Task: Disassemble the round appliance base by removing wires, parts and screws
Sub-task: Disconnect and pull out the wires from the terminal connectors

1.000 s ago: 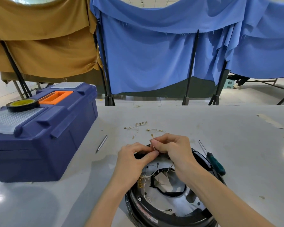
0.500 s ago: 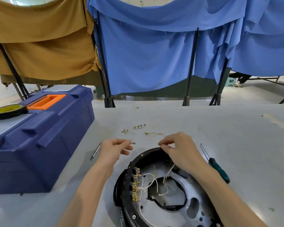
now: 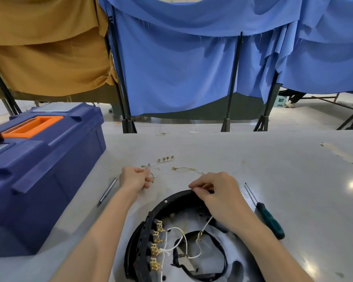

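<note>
- Base (image 3: 172, 197): lies flat on the tabletop (image 3: 273, 169), straight before the person, open side up. Its near part is cut off by the lower frame edge.
- Base is round, so it has no long axis. A row of brass terminals (image 3: 156, 239) lines its left inner wall, and white wires (image 3: 177, 237) loop from them toward the middle opening.
- Right hand (image 3: 216, 192): palm down, fingers curled, thumb and forefinger closed on the far rim of the base. One white wire emerges from under the palm.
- Left hand (image 3: 134, 180): beyond and left of the base, apart from it, low over the tabletop. Fingers are curled and pinch the loose wire (image 3: 156, 166) at its near end. Contact with the tabletop cannot be told.
- Loose wire: thin, running from the left hand away and rightward, with small brass terminals at its far end.
- Second wire (image 3: 183, 168): on the tabletop between the two hands, lying left to right.
- Both forearms are bare and enter from the lower edge. The left slants up and rightward; the right slants up and leftward over the base's right side.
- Screwdriver (image 3: 269, 220): right of the base, green handle nearest, tip pointing away.
- Grey rod (image 3: 107, 192): between the left hand and the toolbox (image 3: 45, 159), point nearest.
</note>
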Available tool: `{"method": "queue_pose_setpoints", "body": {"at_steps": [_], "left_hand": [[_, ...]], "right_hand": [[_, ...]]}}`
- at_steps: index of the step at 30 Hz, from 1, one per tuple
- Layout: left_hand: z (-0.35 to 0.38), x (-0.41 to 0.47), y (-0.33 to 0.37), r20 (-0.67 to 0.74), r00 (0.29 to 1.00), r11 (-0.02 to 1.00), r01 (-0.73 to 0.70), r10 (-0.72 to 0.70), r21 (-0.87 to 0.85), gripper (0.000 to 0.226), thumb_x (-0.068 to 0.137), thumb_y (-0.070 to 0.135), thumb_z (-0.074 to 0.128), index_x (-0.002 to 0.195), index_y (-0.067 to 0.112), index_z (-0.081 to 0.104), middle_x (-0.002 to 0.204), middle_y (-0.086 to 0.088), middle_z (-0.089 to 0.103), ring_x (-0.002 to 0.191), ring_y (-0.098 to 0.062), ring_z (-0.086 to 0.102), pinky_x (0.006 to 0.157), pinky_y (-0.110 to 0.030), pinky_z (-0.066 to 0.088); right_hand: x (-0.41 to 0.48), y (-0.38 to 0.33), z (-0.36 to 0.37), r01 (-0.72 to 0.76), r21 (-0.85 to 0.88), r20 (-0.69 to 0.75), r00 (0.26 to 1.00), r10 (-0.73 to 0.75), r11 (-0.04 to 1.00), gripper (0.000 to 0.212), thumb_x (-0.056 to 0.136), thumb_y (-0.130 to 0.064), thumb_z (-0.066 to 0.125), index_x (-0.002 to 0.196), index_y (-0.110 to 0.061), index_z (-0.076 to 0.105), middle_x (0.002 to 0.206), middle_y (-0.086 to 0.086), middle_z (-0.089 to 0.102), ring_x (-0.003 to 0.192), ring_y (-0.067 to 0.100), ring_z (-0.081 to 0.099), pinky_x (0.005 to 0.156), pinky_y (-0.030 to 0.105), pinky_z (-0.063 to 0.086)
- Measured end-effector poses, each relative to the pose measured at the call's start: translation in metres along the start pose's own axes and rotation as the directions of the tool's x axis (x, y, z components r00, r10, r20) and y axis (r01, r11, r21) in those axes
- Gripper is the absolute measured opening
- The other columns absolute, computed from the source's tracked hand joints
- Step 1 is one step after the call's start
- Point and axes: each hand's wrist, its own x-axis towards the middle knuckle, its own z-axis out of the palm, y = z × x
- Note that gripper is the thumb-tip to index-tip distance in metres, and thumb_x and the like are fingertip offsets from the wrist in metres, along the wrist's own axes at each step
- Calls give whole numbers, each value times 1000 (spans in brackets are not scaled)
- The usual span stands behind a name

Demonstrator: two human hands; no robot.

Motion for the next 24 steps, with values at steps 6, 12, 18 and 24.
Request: {"method": "queue_pose_setpoints", "body": {"at_steps": [6,12,18,24], "left_hand": [[-9,-28,-2,-25,998,999,-51,52,7,9,93,14,62,93,7,67,76,-8,68,51,-16,55,55,-26,43],[-21,-92,1,133,973,982,-185,189,-40,14,88,25,69,84,13,75,67,4,72,50,-1,58,58,-17,43],[-32,-141,-10,140,953,963,-258,267,-81,4,81,18,76,79,21,77,79,9,76,78,-4,71,71,-13,50],[-38,-156,-19,131,948,954,-278,291,-113,14,80,15,77,92,22,78,87,8,77,88,-7,72,83,-27,55]], "right_hand": [[-1,0,-1,14,1,-11,1000,-14,1000,19,89,-10,62,92,-21,77,84,-3,71,78,4,61,66,7,42],[-4,-1,-2,31,15,-22,999,-31,999,18,89,-10,63,91,-20,77,75,-12,66,74,-3,59,61,3,41],[-13,-4,-3,78,-15,5,997,-78,997,12,86,-13,68,92,-19,77,89,-9,69,92,7,61,72,4,38],[-30,-34,4,331,-102,242,923,-299,938,5,82,-25,73,84,-22,77,80,-13,68,88,5,55,79,21,42]]}}
